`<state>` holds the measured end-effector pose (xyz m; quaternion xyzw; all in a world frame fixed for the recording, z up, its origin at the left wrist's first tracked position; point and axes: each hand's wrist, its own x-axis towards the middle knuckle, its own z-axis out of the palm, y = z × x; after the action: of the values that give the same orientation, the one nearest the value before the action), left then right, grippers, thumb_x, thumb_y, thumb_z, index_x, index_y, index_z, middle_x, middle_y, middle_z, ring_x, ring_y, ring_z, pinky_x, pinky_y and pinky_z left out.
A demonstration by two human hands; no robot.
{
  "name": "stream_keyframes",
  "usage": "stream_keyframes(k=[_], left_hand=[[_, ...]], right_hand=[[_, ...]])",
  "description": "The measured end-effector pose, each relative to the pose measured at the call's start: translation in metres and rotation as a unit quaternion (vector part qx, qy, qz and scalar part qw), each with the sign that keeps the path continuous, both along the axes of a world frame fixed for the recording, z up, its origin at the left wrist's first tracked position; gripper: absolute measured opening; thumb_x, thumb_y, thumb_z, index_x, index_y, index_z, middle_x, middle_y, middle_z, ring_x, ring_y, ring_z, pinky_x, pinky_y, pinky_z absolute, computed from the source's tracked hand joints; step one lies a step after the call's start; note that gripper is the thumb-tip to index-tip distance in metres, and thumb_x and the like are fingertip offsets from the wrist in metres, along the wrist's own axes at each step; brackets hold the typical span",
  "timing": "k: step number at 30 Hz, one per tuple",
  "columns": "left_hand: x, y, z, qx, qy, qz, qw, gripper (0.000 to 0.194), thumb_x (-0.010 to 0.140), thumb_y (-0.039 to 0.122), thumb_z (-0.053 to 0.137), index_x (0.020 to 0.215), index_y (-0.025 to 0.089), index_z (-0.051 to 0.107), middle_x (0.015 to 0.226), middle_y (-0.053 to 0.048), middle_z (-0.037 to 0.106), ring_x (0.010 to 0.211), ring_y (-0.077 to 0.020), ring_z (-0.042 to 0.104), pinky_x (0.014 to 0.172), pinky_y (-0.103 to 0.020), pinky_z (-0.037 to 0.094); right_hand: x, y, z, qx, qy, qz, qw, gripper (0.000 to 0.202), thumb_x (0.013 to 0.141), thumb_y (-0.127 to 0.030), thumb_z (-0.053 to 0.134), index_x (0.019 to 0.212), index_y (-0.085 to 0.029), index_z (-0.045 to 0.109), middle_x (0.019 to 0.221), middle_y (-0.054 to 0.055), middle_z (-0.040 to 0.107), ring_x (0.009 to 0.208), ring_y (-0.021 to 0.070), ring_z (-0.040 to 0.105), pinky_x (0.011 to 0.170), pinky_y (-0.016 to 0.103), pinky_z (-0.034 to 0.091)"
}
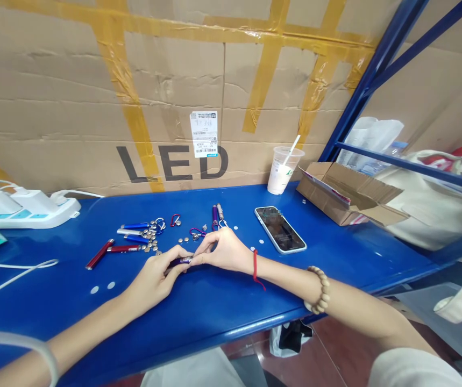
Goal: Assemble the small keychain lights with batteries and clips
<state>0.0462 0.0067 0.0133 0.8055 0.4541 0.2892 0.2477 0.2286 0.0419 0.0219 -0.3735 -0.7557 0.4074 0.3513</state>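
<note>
Over the worktop (214, 317), the left hand (156, 277) grips a small purple tube (182, 260) while the right hand (228, 251) pinches its end — a firm left hold and light, well-aligned right fingertips would suit it.

The single view looks from the person's head, forward and down, over both forearms to the blue surface (222, 301), close enough that the cardboard wall (166, 97) fills its upper part.
</note>
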Motion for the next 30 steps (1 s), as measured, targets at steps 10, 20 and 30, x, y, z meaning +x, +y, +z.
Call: stream_keyframes(k=[10,20,30], left_hand=[[0.005,-0.001,0.001,0.004,-0.025,0.031,0.999,0.015,0.081,0.033,0.045,0.077,0.020,0.049,0.073,0.000,0.066,0.061,-0.0120,0.062,0.057,-0.018,0.048],[0.003,0.001,0.002,-0.020,-0.029,0.022,0.999,0.020,0.083,0.035,0.043,0.090,0.020,0.055,0.080,-0.001,0.068,0.073,-0.0141,0.065,0.064,-0.021,0.050],[0.007,0.003,0.010,0.002,-0.027,0.080,0.996,0.026,0.084,0.040,0.042,0.095,0.020,0.054,0.067,0.000,0.062,0.065,-0.0146,0.061,0.059,-0.022,0.046]], right_hand=[[0.003,0.005,-0.005,-0.023,0.016,0.010,1.000,0.034,0.055,-0.044,0.076,0.066,-0.013,0.072,0.062,0.004,0.069,0.053,0.0113,0.059,0.050,0.020,0.044],[0.003,0.007,-0.007,-0.018,0.005,0.019,1.000,0.039,0.061,-0.050,0.072,0.071,-0.012,0.069,0.061,0.003,0.066,0.053,0.0096,0.056,0.052,0.020,0.043],[0.007,-0.009,0.011,0.200,-0.216,-0.083,0.952,0.047,0.082,-0.057,0.046,0.107,-0.019,0.056,0.096,0.006,0.064,0.083,0.0160,0.060,0.075,0.028,0.044]])
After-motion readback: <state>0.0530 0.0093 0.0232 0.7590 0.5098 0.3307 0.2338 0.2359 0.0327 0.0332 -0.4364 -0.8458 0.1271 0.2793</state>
